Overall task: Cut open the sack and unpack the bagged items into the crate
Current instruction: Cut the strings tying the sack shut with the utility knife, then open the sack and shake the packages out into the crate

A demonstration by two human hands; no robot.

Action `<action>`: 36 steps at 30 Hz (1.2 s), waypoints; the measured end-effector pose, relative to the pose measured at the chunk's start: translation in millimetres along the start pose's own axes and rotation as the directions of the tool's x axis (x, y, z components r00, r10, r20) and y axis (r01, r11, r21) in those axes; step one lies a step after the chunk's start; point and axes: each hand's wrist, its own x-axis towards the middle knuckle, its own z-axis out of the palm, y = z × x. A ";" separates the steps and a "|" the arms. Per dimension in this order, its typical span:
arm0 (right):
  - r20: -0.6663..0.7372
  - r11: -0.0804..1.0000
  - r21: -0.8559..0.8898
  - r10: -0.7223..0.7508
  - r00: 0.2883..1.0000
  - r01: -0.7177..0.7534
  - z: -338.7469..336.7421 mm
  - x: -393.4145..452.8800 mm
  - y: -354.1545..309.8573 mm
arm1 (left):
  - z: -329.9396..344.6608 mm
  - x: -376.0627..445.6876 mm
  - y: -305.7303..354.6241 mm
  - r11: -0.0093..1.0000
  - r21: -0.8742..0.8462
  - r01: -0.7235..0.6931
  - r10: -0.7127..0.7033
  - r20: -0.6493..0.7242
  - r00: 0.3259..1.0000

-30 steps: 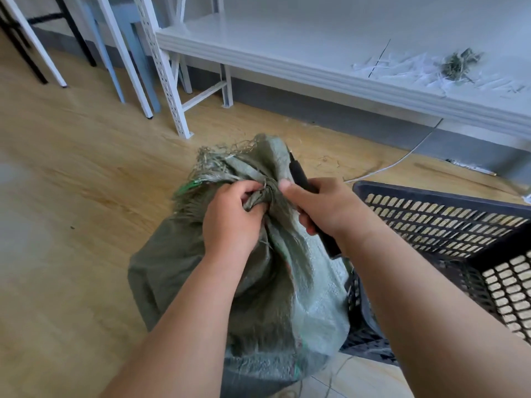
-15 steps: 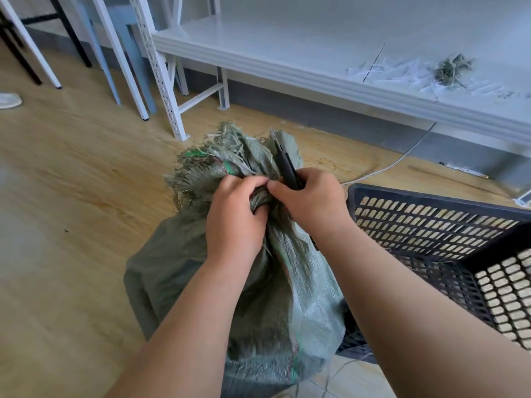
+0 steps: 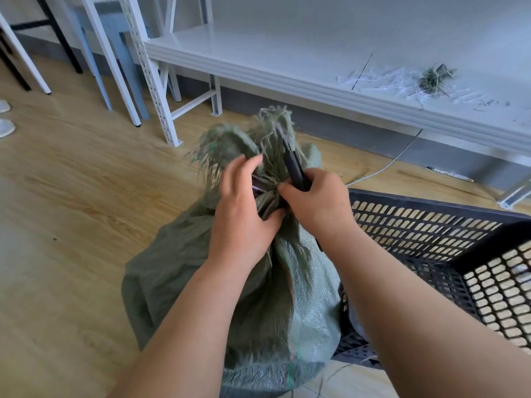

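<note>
Now, in order of size:

Floor [image 3: 71, 196]: wood; carries the sack and crate. No change.

Shelf [image 3: 287, 53]: white, far side; white strips and a fibre tuft [image 3: 435, 77] lie at its far right. No change.

Sack [image 3: 184, 271]: green woven, upright at centre, touching the crate's left wall. Neck tied and not yet cut; the frayed mouth now stands taller above the tie than a second ago.

Crate [image 3: 431, 208]: black, perforated, right of the sack. No bagged item can be seen in the part in view.

Left hand [image 3: 241, 222]: half a second ago clenched on the neck; now fingers raised and spread, thumb hooked under the knot, palm against the gathered cloth.

Right hand [image 3: 319, 205]: wrapped round the cutter, fingertips at the tie. Both hands close together at the neck.

Cutter [image 3: 293, 165]: black, tip up among the frayed fibres; more of it shows than before.

Tie [image 3: 260, 188]: newly exposed between the hands. Judgement: the cut is being lined up; unpacking has not begun.
</note>
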 end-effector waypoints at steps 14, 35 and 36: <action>-0.097 0.824 0.560 0.169 0.981 -0.087 -107.5 24.7 11.8 | 32.8 37.7 100.9 0.983 0.111 -0.145 0.159 -0.133 0.978; -0.275 0.807 0.590 0.245 0.930 -0.039 -294.0 113.8 121.1 | 171.8 125.8 276.8 0.942 -0.249 0.227 -0.098 0.440 0.893; -0.331 0.828 0.560 0.239 0.913 -0.014 -300.7 130.1 122.9 | 175.6 128.5 277.0 0.943 -0.244 0.225 -0.104 0.427 0.898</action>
